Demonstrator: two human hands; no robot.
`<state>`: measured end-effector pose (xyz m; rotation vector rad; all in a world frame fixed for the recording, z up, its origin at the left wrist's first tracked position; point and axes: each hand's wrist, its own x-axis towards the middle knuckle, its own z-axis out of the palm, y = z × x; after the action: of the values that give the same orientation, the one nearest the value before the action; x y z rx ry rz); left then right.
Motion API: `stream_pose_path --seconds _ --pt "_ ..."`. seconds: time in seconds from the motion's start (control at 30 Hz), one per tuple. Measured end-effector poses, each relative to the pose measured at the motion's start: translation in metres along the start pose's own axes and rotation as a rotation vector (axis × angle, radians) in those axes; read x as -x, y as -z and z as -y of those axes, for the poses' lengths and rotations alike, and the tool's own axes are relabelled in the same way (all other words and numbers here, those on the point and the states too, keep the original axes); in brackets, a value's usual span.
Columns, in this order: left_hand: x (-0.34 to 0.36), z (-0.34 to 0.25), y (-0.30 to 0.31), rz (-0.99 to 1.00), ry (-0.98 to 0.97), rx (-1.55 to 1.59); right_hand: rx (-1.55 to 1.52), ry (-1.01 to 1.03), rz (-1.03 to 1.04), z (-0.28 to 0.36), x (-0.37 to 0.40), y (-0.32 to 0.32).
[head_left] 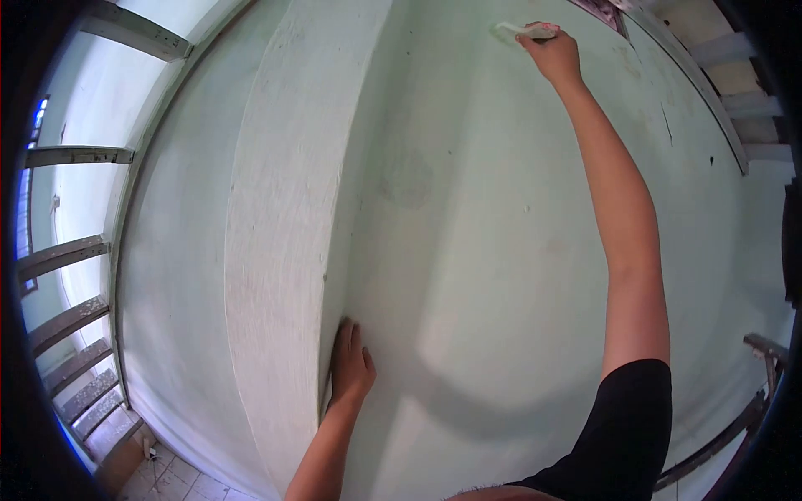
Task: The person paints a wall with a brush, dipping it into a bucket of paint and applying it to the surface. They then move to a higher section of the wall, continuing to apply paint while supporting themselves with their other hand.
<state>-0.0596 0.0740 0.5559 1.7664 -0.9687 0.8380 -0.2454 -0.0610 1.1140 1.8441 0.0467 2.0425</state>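
My right hand (pixel 558 63) is stretched high up at the pale green wall (pixel 501 250). Its fingers are closed on a thin whitish piece with red marks (pixel 541 31), which lies against the wall; its exact kind I cannot make out. Around it the wall shows a slightly different patch. My left hand (pixel 354 367) rests low on the side of a whitish pillar (pixel 284 209) that juts from the wall. Its fingers are stretched out along the pillar's edge, with nothing seen in them.
Several wooden slats (pixel 67 324) run down the left side, above a tiled floor (pixel 180 480). At the lower right stands a dark curved frame (pixel 718 442). A crack (pixel 667 125) and small holes mark the wall on the right.
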Motion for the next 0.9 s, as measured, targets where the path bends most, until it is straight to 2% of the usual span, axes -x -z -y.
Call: stream_pose_path --seconds 0.13,0.2,0.27,0.37,0.43,0.47,0.5,0.53,0.6,0.63,0.7,0.8,0.83,0.9 --pt "0.003 -0.008 -0.011 -0.058 0.069 -0.030 0.126 0.029 -0.049 -0.009 -0.053 -0.027" --pt "0.001 0.003 -0.010 -0.131 -0.059 -0.053 0.204 0.141 -0.029 -0.016 -0.065 -0.045" --pt "0.001 0.009 -0.014 -0.163 -0.076 -0.047 0.243 0.189 0.031 -0.024 -0.050 -0.063" --pt "0.004 0.011 -0.019 -0.202 -0.112 -0.027 0.174 0.250 0.138 -0.013 0.031 -0.058" --pt "0.000 0.015 -0.017 -0.215 -0.128 -0.033 0.057 0.394 0.270 0.014 0.116 -0.036" --pt "0.000 0.014 -0.016 -0.200 -0.117 -0.021 0.022 0.522 0.418 0.017 0.155 -0.024" --pt "0.002 0.012 -0.016 -0.178 -0.104 -0.007 -0.069 0.528 0.613 0.033 0.189 -0.006" --pt "0.003 0.011 -0.017 -0.168 -0.103 0.003 -0.242 0.640 0.622 0.042 0.220 0.004" --pt "0.003 0.009 -0.015 -0.169 -0.082 -0.028 -0.332 0.421 0.969 0.075 0.263 0.032" --pt "0.004 0.009 -0.015 -0.155 -0.073 -0.021 -0.334 0.413 0.986 0.080 0.265 0.035" --pt "0.002 0.010 -0.012 -0.158 -0.097 -0.018 -0.393 0.129 1.198 0.084 0.269 0.035" --pt "0.002 0.010 -0.013 -0.142 -0.097 -0.032 -0.367 -0.046 1.009 0.029 0.211 -0.010" --pt "0.003 0.011 -0.013 -0.128 -0.094 -0.033 -0.175 -0.258 1.069 0.017 0.162 -0.023" --pt "0.003 0.012 -0.014 -0.145 -0.096 -0.056 -0.046 -0.148 0.819 0.027 0.076 -0.022"
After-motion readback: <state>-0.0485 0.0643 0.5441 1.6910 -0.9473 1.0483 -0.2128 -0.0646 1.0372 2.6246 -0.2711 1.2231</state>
